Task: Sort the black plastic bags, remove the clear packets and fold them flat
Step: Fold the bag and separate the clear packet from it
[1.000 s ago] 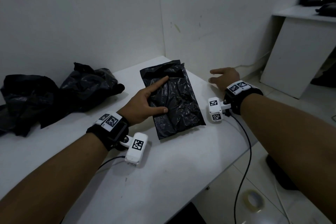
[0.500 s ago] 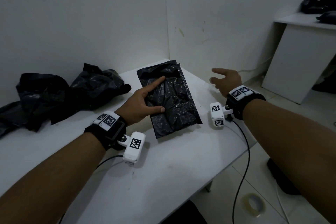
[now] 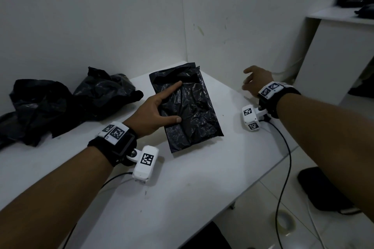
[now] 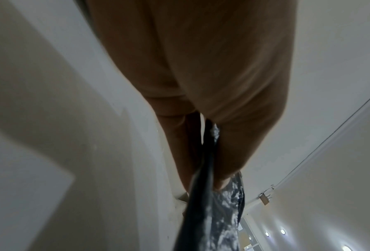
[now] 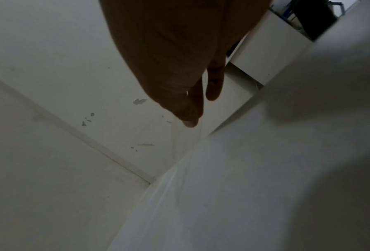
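right now our left hand [image 3: 155, 113] lies on the folded black plastic bag [image 3: 190, 111], index finger straight toward its far end and thumb stretched across its near half, pressing it to the white table [image 3: 182, 198]; in the left wrist view the black film [image 4: 207, 195] runs between thumb and fingers, so we may be pinching an edge, though we cannot tell for sure. our right hand [image 3: 256, 80] hovers off the table's far right edge, fingers loosely spread, holding nothing; the right wrist view shows its fingertips [image 5: 189, 121] over bare wall and tabletop.

the bag's long axis runs away from us, tilted a little left at the far end. it sits directly under our left hand and well to the left of our right, so the left is the nearer one, and the right would have to cross inward to help. farther left, a heap of crumpled black bags [image 3: 66, 103] waits against the wall. we see no clear packets.
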Demonstrator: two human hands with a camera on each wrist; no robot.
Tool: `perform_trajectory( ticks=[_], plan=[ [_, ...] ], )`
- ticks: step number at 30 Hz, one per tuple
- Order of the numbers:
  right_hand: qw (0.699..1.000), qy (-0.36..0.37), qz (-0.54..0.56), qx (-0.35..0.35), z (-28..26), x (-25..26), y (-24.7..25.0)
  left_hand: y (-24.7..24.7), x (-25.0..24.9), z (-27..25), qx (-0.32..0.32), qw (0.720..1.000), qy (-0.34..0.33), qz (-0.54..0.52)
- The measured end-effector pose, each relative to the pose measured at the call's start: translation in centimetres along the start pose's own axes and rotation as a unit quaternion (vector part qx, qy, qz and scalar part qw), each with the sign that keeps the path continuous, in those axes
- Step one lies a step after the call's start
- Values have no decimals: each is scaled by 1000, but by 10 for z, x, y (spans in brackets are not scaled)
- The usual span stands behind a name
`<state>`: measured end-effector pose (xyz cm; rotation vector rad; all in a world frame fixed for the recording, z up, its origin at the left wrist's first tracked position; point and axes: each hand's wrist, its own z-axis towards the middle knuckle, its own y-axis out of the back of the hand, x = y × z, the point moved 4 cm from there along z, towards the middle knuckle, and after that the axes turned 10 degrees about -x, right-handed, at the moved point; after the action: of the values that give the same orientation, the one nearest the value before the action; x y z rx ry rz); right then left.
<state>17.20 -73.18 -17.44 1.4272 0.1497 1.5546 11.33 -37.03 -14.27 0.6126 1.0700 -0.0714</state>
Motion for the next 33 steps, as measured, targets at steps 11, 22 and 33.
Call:
perform_trajectory(
  ticks=[11, 22, 33],
  plan=[
    [959, -201, 187, 70, 5, -9, -19, -9, -5, 19, 12, 1000, 0, -14],
    [987, -42, -118, 100, 13, -9, 0, -20, -9, 25, 27, 1000, -10, -6],
    [958, -179, 160, 156, 16, -32, -15, -38, -10, 36, 40, 999, -14, -16]
  ],
)
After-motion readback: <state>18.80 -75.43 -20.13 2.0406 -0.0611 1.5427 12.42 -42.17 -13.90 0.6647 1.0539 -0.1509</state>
